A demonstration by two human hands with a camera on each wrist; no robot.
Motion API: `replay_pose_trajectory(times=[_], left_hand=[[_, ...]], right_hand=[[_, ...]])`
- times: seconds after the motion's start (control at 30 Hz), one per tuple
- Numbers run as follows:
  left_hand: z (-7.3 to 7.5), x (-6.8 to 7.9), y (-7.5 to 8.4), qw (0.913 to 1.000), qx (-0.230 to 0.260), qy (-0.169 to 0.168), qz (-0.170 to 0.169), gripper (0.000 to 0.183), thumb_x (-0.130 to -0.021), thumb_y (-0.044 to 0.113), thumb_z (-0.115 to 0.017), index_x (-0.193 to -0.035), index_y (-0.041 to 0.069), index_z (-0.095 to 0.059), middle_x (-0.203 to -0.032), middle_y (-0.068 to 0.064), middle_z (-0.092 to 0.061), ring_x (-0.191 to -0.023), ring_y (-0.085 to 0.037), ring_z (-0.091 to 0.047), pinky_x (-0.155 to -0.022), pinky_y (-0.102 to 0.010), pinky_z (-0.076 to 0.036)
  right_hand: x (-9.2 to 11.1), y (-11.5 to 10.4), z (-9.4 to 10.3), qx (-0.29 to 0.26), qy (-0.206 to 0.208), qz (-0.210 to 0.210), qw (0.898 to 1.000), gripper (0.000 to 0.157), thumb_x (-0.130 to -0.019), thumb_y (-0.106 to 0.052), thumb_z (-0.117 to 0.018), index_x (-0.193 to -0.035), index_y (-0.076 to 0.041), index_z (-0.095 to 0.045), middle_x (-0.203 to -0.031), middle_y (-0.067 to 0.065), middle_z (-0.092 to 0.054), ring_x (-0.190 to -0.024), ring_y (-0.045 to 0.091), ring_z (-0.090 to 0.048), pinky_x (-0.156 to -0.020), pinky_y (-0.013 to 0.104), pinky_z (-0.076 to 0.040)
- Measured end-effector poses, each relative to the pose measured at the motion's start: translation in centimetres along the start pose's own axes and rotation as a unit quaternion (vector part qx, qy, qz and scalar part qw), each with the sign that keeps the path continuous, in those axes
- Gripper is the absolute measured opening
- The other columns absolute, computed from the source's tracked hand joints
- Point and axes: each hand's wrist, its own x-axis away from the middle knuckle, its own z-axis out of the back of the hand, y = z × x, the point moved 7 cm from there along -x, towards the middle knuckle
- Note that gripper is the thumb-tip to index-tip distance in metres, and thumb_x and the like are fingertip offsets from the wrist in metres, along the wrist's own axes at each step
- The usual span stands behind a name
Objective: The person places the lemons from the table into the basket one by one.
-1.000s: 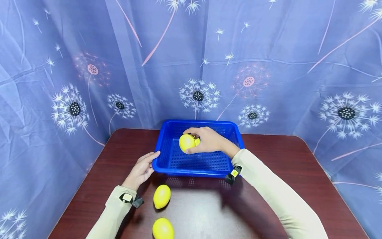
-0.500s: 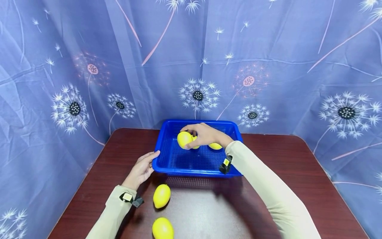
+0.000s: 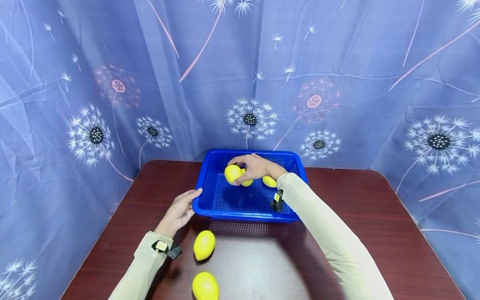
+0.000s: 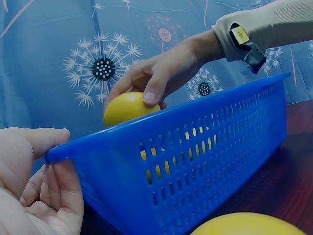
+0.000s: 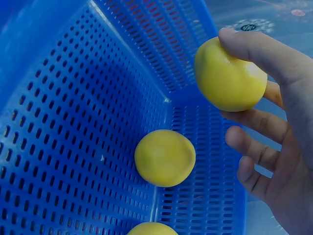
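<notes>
The right hand pinches one lemon; beneath it, two lemons already lie in the basket. Near the left hand, which grips the basket, two outside lemons remain.

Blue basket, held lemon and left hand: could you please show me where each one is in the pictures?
Blue basket (image 4: 225, 142): left wrist view, perforated side wall.
Held lemon (image 5: 229, 78): right wrist view, middle of its surface.
Left hand (image 3: 179, 212): head view, middle of the hand.

Bskt on tbl — lemons inside, 2 more lemons in front.
</notes>
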Motion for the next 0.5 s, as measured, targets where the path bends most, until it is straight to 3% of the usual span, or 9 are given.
replay_pose_trajectory(times=[0.17, 0.5], left_hand=[[0.1, -0.2, 0.0, 0.9999, -0.001, -0.008, -0.006, 0.009, -0.103, 0.017, -0.063, -0.095, 0.014, -0.066, -0.085, 0.003, -0.073, -0.070, -0.006, -0.068, -0.068, -0.021, -0.058], [0.1, -0.4, -0.2, 1.0000, -0.002, -0.004, 0.000, 0.007, -0.104, 0.017, -0.063, -0.099, 0.013, -0.066, -0.085, 0.002, -0.074, -0.070, -0.006, -0.067, -0.068, -0.021, -0.058]], right_hand=[[-0.8, 0.6, -0.6, -0.003, -0.009, -0.017, 1.000, 0.073, -0.082, -0.047, -0.083, -0.145, -0.023, -0.055, -0.141, 0.003, -0.059, -0.126, 0.022, -0.056, -0.100, 0.041, -0.052], [-2.0, 1.2, -1.8, 0.016, -0.023, -0.039, 0.999, 0.072, -0.079, -0.044, -0.086, -0.142, -0.023, -0.058, -0.134, 0.005, -0.064, -0.121, 0.023, -0.061, -0.095, 0.038, -0.054]])
